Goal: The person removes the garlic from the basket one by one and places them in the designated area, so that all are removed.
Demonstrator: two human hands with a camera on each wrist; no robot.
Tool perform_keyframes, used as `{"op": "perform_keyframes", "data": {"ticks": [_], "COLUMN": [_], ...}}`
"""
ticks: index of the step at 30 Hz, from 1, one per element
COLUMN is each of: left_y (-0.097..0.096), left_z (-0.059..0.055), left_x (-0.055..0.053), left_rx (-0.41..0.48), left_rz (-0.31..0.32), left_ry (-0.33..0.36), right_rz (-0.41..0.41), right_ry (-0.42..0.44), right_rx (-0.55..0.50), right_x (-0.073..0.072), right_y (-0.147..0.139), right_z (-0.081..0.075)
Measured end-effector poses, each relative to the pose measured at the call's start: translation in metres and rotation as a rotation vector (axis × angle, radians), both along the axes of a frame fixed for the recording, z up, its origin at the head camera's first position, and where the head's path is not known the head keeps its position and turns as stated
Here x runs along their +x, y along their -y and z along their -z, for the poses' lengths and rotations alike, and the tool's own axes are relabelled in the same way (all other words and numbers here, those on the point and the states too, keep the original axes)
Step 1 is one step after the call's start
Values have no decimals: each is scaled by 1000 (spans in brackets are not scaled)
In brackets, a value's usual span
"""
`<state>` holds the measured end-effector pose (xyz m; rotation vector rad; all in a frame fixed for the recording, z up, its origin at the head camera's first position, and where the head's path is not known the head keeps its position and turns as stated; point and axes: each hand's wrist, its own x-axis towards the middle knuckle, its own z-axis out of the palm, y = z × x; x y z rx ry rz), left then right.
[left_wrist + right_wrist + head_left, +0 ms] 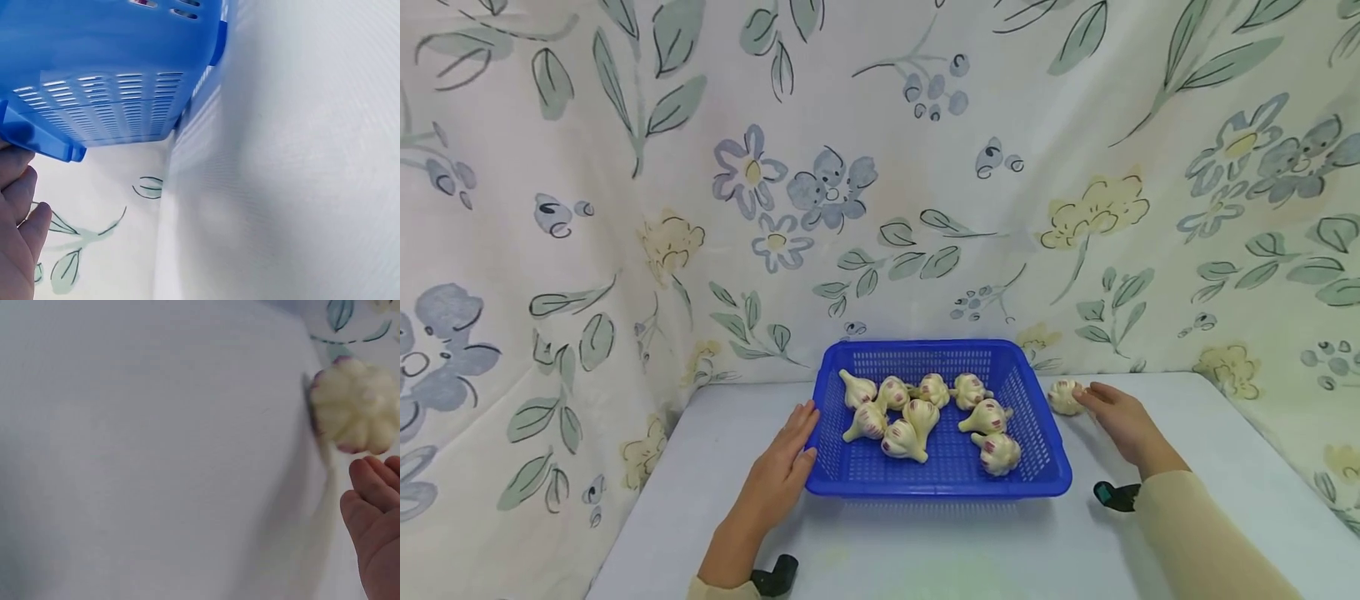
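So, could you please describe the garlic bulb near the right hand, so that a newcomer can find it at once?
Start from the blue basket on the white table, then go just past its right side. There, next to the right hand, sits a pale garlic bulb with purplish marks. Unlike the other bulbs, which lie inside the basket, this one is outside it.

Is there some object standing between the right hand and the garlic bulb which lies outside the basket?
No, nothing visible stands between the right hand and the loose garlic bulb. The blue basket stands on the bulb's other side, so it does not block this hand.
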<state>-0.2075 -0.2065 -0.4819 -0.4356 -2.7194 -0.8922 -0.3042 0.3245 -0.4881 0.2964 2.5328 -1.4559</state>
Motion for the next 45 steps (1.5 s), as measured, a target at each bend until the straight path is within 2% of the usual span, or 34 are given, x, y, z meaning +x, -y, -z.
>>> {"op": "perform_keyframes", "data": {"ticks": [4, 9, 14, 21, 25, 30, 35, 45], "left_y": [0, 1, 0, -1, -1, -3, -2, -2], "left_z": [-4, -4, -5, -8, -9, -8, -6, -5], "left_x": [0, 1, 2, 2, 3, 4, 4, 3], "left_rx": [-12, -8, -12, -25, -33, -29, -29, -23], "left_rz": [-9, -13, -9, 2, -5, -9, -22, -21], "left_ry": [7, 12, 7, -7, 6, 22, 44, 22], "right_rz": [-8, 33, 45, -33, -76, -138, -218, -330], "right_ry": [-90, -165, -189, -270, -331, -370, -384, -268], "right_rx": [47, 65, 63, 64, 59, -14, -141, -373], "right_x": [0, 2, 3, 3, 5, 8, 3, -10], "right_y": [5, 15, 20, 39, 59, 94, 133, 192], "right_z": [-29, -67, -79, -98, -115, -134, -136, -103]}}
